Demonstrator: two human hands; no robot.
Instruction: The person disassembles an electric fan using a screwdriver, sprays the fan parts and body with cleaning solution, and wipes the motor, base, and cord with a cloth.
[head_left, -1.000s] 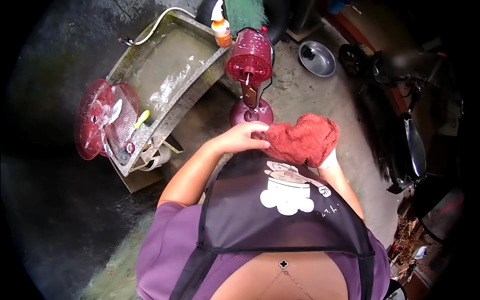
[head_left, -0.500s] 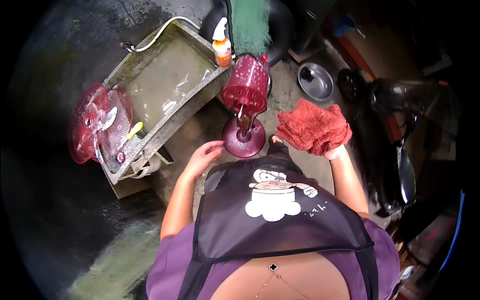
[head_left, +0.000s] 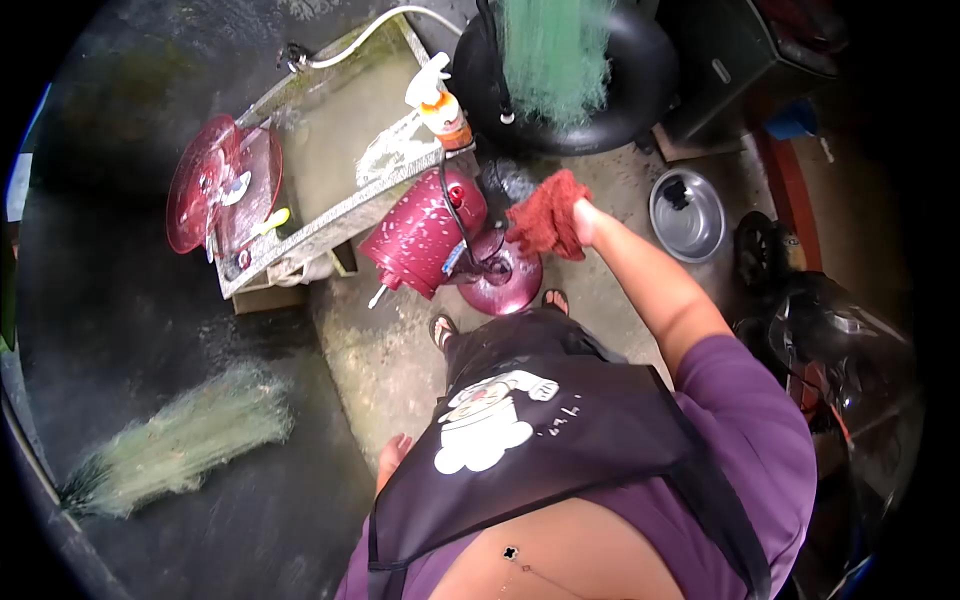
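Note:
A red cloth (head_left: 550, 215) is bunched in my right hand (head_left: 585, 224), held just right of a fan's motor housing (head_left: 428, 232). The housing is dark red and spotted with white suds; its metal shaft points down-left and a black cord hangs across it. Below it stands the fan's round red base (head_left: 505, 285) on the floor. My left hand (head_left: 395, 455) hangs low beside the apron (head_left: 560, 420), its fingers loosely apart with nothing seen in them. Most of that hand's arm is hidden by the apron.
A stone sink (head_left: 330, 225) at upper left bears red fan parts (head_left: 225, 185), a yellow-handled brush (head_left: 275, 220) and an orange-white spray bottle (head_left: 440, 108). A metal basin (head_left: 688, 215) sits at right. Green bristly bundles (head_left: 555, 60) appear at top and lower left.
My right hand has brought the cloth up and left, close to the fan. The fan's housing has turned, its shaft now pointing left. My left hand has dropped back toward my side.

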